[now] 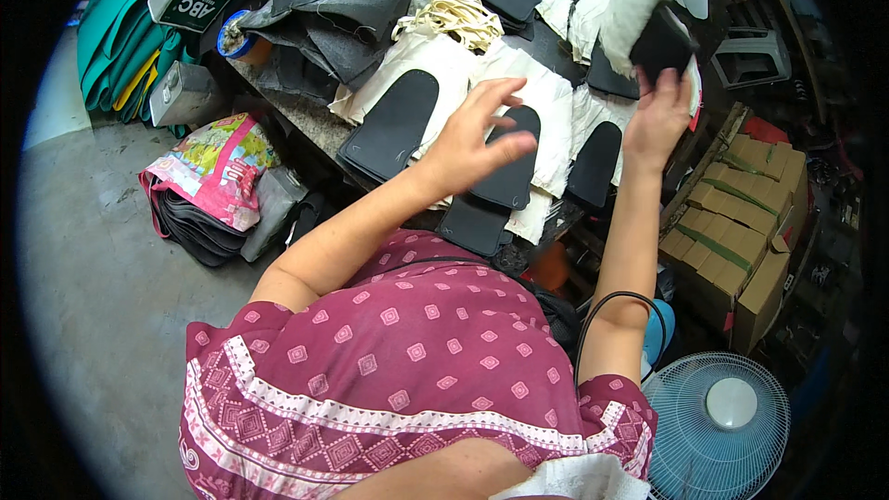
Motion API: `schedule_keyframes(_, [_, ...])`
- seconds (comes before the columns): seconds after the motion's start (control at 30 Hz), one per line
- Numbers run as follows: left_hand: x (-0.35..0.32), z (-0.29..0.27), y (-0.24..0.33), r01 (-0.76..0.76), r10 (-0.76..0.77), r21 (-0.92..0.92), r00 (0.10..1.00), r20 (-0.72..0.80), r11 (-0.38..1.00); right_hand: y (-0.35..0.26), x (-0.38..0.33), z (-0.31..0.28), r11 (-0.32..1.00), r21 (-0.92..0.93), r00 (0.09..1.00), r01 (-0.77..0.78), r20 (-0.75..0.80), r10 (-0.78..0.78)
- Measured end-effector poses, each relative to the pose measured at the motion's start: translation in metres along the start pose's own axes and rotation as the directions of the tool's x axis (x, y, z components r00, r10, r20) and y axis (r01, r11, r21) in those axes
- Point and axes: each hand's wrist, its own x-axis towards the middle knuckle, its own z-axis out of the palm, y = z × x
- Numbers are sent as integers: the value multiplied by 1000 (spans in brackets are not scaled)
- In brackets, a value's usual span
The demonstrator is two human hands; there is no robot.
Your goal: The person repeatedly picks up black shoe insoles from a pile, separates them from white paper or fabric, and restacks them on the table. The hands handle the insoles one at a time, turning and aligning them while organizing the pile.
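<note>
My right hand [659,120] pinches the lower edge of a black, rounded flat piece [663,48] at the right of the table. A white cloth piece [639,11], blurred by motion, flares up beside it. My left hand [482,139] hovers open with spread fingers, holding nothing. Beneath it lies a stack of black tongue-shaped pieces [505,181] on white cloth [546,97]. Further black pieces lie to the left [394,125] and right [594,165] of that stack, also with white cloth under or around them.
A bundle of cream-coloured strips [454,18] and a heap of dark grey material [338,0] lie farther back. Tied cardboard boxes [732,218] and a fan [718,426] stand at the right. A pink patterned bag [218,171] sits on the floor at the left.
</note>
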Motion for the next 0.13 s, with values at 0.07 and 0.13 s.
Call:
schedule_keyframes(0.07, [11,2,-8,220,-229,-670,970,76,709,-7,-39,18,929,-282,923,241,361,-130])
schedule_keyframes(0.13, [23,-11,-18,326,-144,-893,944,295,310,-13,-72,35,704,-509,695,495,718,31])
